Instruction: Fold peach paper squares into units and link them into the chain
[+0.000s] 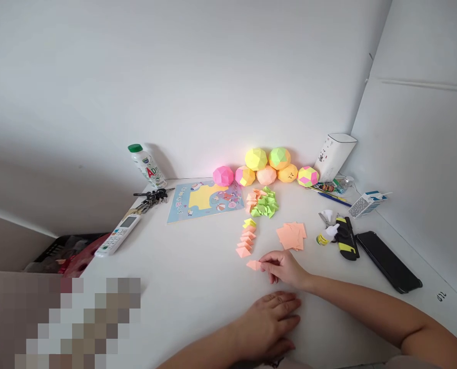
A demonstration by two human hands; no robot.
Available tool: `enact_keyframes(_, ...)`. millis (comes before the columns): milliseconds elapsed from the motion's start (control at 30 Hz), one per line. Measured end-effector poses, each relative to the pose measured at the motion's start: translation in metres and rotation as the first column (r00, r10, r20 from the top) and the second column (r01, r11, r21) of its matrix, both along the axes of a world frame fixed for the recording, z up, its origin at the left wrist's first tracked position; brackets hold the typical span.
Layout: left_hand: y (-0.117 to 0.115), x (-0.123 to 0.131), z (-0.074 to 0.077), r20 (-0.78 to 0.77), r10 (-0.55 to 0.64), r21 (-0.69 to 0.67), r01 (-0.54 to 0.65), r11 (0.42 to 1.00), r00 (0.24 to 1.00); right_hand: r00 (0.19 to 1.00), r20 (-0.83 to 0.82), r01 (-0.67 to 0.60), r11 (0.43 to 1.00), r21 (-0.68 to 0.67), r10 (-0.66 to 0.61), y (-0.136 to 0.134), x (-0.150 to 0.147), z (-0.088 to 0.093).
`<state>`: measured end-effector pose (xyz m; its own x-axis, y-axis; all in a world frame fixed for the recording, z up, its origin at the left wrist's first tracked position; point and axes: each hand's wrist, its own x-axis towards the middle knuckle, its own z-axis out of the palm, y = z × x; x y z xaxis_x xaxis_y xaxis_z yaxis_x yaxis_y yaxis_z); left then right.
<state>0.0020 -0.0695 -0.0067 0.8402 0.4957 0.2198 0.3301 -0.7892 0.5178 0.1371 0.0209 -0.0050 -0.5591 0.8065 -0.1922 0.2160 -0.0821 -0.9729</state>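
Pinches a small folded peach paper piece by one end in the grip of the right hand, with thumb and forefinger closed down to the paper's thickness, just nearer than and left of the loose pile of flat peach paper squares on the white bench. Rests the left hand palm down, nearer than the pile, with the grip relaxed and fingers stretched slightly apart; cannot tell whether anything lies under the palm.

Has, left of the pile, a close-set column of folded paper pieces, peach at the near end and yellow at the far end. Shows, beyond the pile and slightly left, a heap of bright green and peach folded papers; farther beyond, seven faceted, multicoloured paper balls, five below and two on top. Includes, right of the pile, a small white-and-yellow glue bottle, a black-and-yellow hand tool beside it, and a long flat black rectangular object. Shows, beyond and left of the pile, a blue illustrated board; well left, a white plastic remote control.
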Motion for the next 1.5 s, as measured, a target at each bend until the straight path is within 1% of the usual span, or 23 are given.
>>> enact_keyframes(100, 0.001, -0.003, -0.003, -0.005, -0.011, 0.007, 0.011, 1.0, 1.0, 0.995, 0.085, 0.044, 0.999, -0.003, -0.043, 0.002, -0.015, 0.003)
enact_keyframes(167, 0.003, -0.003, -0.007, 0.008, -0.019, 0.023, 0.018, 1.0, 1.0, 0.992, 0.116, 0.049, 0.999, 0.012, -0.05, 0.004, -0.026, 0.002)
enact_keyframes(233, 0.005, -0.002, -0.013, 0.018, -0.027, 0.052, 0.026, 0.998, 0.999, 0.993, 0.1, 0.053, 0.997, 0.049, -0.058, 0.006, -0.036, 0.0)
enact_keyframes(333, 0.007, -0.001, -0.023, 0.008, -0.036, 0.115, 0.035, 0.993, 0.999, 0.992, 0.077, 0.092, 0.991, 0.102, -0.1, 0.008, -0.046, -0.002)
enact_keyframes(400, 0.009, -0.001, -0.028, 0.001, -0.043, 0.142, 0.042, 0.989, 0.999, 0.988, 0.085, 0.122, 0.986, 0.112, -0.132, 0.008, -0.049, -0.002)
enact_keyframes(500, 0.01, -0.002, -0.03, 0.005, -0.049, 0.156, 0.047, 0.987, 0.999, 0.984, 0.095, 0.143, 0.985, 0.097, -0.152, 0.008, -0.05, -0.001)
enact_keyframes(600, 0.01, -0.003, -0.029, 0.003, -0.046, 0.151, 0.045, 0.988, 0.999, 0.983, 0.112, 0.132, 0.987, 0.097, -0.142, 0.008, -0.05, -0.001)
enact_keyframes(800, 0.007, -0.003, -0.027, 0.01, -0.035, 0.152, 0.033, 0.988, 0.999, 0.982, 0.135, 0.113, 0.984, 0.139, -0.131, 0.01, -0.048, -0.006)
enact_keyframes(900, 0.006, -0.004, -0.025, 0.013, -0.03, 0.125, 0.028, 0.992, 0.999, 0.983, 0.145, 0.091, 0.983, 0.16, -0.115, 0.011, -0.047, -0.008)
enact_keyframes(1067, 0.006, -0.007, -0.011, 0.001, -0.023, 0.053, 0.023, 0.998, 1.0, 0.983, 0.156, 0.068, 0.984, 0.166, -0.094, 0.011, -0.046, -0.011)
enact_keyframes(1167, 0.006, -0.009, -0.002, 0.008, -0.022, -0.015, 0.022, 1.0, 1.0, 0.986, 0.156, 0.037, 0.987, 0.154, -0.061, 0.009, -0.042, -0.007)
enact_keyframes(1233, 0.006, -0.01, 0.001, 0.03, -0.015, -0.068, 0.017, 0.998, 0.999, 0.983, 0.176, 0.007, 0.974, 0.228, -0.048, 0.011, -0.037, 0.0)
enact_keyframes(1267, 0.007, -0.01, 0.002, 0.044, -0.011, -0.093, 0.015, 0.996, 0.999, 0.978, 0.198, -0.005, 0.952, 0.307, -0.059, 0.013, -0.033, 0.005)
enact_keyframes(1300, 0.007, -0.01, 0.003, 0.058, -0.008, -0.116, 0.014, 0.993, 0.998, 0.97, 0.229, -0.024, 0.911, 0.411, -0.078, 0.015, -0.027, 0.009)
enact_keyframes(1333, 0.008, -0.011, 0.003, 0.071, -0.007, -0.138, 0.017, 0.99, 0.997, 0.956, 0.269, -0.042, 0.848, 0.529, -0.12, 0.018, -0.02, 0.013)
enact_keyframes(1400, 0.009, -0.012, 0.005, 0.098, -0.017, -0.173, 0.034, 0.984, 0.995, 0.904, 0.364, -0.132, 0.665, 0.735, -0.223, 0.024, -0.003, 0.016)
enact_keyframes(1433, 0.009, -0.012, 0.006, 0.108, -0.02, -0.189, 0.04, 0.981, 0.994, 0.865, 0.425, -0.207, 0.584, 0.785, -0.266, 0.027, 0.007, 0.015)
enact_keyframes(1467, 0.009, -0.012, 0.008, 0.116, -0.022, -0.205, 0.045, 0.978, 0.993, 0.822, 0.47, -0.252, 0.534, 0.807, -0.321, 0.029, 0.016, 0.012)
enact_keyframes(1500, 0.009, -0.013, 0.01, 0.12, -0.022, -0.221, 0.048, 0.974, 0.993, 0.786, 0.499, -0.283, 0.506, 0.815, -0.365, 0.03, 0.025, 0.007)
